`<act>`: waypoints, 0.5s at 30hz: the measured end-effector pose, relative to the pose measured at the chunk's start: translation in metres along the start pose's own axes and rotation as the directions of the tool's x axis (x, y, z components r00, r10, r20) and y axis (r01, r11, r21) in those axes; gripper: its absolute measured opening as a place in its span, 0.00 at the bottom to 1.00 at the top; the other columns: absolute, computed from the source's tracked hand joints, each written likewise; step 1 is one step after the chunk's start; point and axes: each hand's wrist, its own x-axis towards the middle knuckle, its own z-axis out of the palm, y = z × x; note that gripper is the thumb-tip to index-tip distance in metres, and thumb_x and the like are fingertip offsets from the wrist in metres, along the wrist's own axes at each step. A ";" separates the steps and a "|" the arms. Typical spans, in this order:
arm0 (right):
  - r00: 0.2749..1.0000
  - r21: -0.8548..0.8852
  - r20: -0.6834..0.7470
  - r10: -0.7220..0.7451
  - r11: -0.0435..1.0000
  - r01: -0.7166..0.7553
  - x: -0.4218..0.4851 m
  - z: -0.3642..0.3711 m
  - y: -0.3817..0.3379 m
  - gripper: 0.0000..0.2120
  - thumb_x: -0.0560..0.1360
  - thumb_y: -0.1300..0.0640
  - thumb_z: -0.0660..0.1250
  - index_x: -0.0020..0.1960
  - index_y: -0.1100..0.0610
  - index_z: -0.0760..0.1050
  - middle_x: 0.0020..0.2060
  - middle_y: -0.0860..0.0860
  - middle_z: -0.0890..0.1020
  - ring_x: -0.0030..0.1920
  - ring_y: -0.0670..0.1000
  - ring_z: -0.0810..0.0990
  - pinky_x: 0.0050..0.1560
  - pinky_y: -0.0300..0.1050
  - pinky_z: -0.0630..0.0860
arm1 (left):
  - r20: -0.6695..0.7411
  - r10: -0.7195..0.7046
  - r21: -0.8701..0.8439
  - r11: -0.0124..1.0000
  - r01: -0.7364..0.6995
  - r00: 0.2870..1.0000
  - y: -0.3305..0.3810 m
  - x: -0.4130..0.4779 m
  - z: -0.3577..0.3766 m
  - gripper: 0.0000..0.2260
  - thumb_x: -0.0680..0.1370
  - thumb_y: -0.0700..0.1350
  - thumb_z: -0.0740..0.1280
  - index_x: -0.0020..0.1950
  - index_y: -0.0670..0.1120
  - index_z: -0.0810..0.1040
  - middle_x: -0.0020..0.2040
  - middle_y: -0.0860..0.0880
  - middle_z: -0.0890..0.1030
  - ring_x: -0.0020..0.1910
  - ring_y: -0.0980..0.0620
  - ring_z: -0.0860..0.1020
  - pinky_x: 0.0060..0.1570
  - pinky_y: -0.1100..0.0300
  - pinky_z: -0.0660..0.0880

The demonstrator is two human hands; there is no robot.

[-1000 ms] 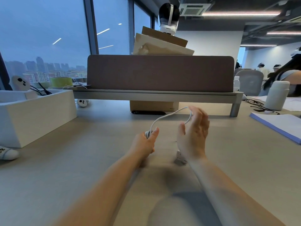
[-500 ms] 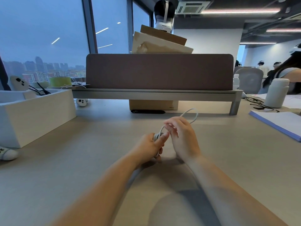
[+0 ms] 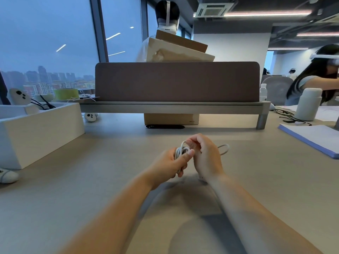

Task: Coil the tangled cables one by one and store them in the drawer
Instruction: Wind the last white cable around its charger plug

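Head view, centre of frame: thin white cable wound into a small coil, gripped in left hand with thumb pressed across the turns. Right hand touching it from the right, fingers curled, pinching the strand at the top of the coil. Compared with one second earlier: right hand no longer spread wide, tall arc of free cable between the hands gone, only a short blurred loop left trailing right of the right hand over pale wooden desk. Judged meaning: another turn laid on, coiling of this cable almost complete, storing not yet begun. Left of frame: white open-topped box, probably the drawer, well apart from both hands, dark cables showing inside.
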 end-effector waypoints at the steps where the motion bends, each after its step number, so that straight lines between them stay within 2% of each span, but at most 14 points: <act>1: 1.000 0.046 0.015 0.019 0.999 -0.020 -0.001 -0.001 -0.002 0.05 0.78 0.57 0.63 0.44 0.53 0.75 0.39 0.47 0.78 0.41 0.47 0.76 0.41 0.38 0.70 | -0.014 0.003 -0.005 1.000 -0.003 1.000 0.000 0.000 0.001 0.14 0.80 0.54 0.59 0.40 0.46 0.68 0.32 0.51 0.72 0.24 0.60 0.70 0.27 0.68 0.67; 4: 1.000 0.078 0.027 0.013 0.997 -0.015 -0.002 -0.002 -0.004 0.05 0.78 0.55 0.63 0.45 0.55 0.74 0.39 0.48 0.78 0.39 0.44 0.74 0.38 0.31 0.68 | -0.100 -0.009 -0.023 1.000 0.007 0.995 0.000 0.002 0.003 0.16 0.81 0.56 0.56 0.40 0.45 0.70 0.31 0.51 0.71 0.23 0.61 0.69 0.26 0.70 0.67; 9: 0.995 0.069 0.036 -0.095 0.993 0.092 -0.006 0.001 -0.005 0.06 0.78 0.54 0.64 0.44 0.56 0.74 0.35 0.47 0.76 0.36 0.44 0.74 0.37 0.30 0.69 | -0.313 -0.033 -0.112 0.994 -0.003 0.949 -0.006 0.007 -0.001 0.16 0.81 0.54 0.56 0.39 0.44 0.69 0.31 0.49 0.70 0.25 0.57 0.69 0.24 0.71 0.67; 12: 0.991 0.068 0.058 -0.123 0.991 0.119 -0.009 0.005 -0.007 0.06 0.78 0.55 0.64 0.43 0.55 0.73 0.34 0.45 0.75 0.36 0.44 0.73 0.38 0.36 0.71 | -0.389 -0.058 -0.160 0.987 -0.005 0.920 -0.009 0.010 -0.006 0.17 0.82 0.53 0.55 0.40 0.43 0.69 0.31 0.48 0.70 0.25 0.57 0.68 0.24 0.71 0.68; 15: 0.990 0.074 0.091 -0.105 0.992 0.098 -0.009 0.008 -0.009 0.07 0.79 0.54 0.63 0.43 0.54 0.73 0.33 0.44 0.74 0.35 0.45 0.73 0.38 0.42 0.72 | -0.390 -0.091 -0.219 0.976 0.004 0.916 -0.010 0.012 -0.008 0.18 0.81 0.55 0.55 0.39 0.44 0.69 0.30 0.49 0.70 0.24 0.58 0.68 0.25 0.68 0.68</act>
